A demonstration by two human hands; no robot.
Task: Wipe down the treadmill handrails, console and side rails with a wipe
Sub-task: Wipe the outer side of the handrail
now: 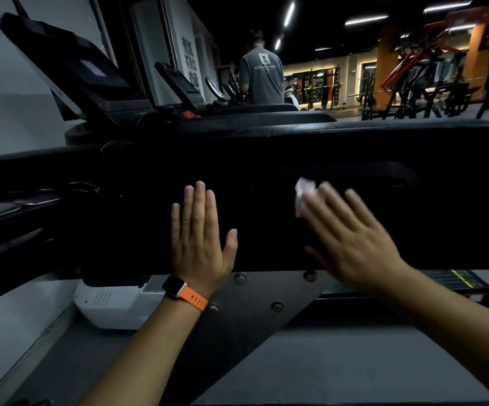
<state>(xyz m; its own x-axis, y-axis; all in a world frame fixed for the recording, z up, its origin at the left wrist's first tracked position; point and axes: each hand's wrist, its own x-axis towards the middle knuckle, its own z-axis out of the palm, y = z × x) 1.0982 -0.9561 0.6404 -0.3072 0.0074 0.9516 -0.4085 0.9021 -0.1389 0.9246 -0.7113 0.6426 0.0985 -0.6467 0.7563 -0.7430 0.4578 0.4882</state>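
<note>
A wide black treadmill handrail panel (296, 148) runs across the middle of the view. My left hand (199, 235), with an orange-strapped watch on the wrist, lies flat on its side face, fingers straight and together. My right hand (351, 235) is blurred by motion and presses a small white wipe (303, 194) against the same panel with straight, spread fingers. Only the wipe's upper left corner shows past the fingertips. The treadmill's console (70, 65) rises at the upper left with a dim screen.
A grey bolted support plate (255, 312) and a white motor cover (105, 306) sit below the panel. More treadmills (179, 83) line up behind. A person in a grey shirt (262, 74) stands at one. Weight racks (430, 74) fill the right background.
</note>
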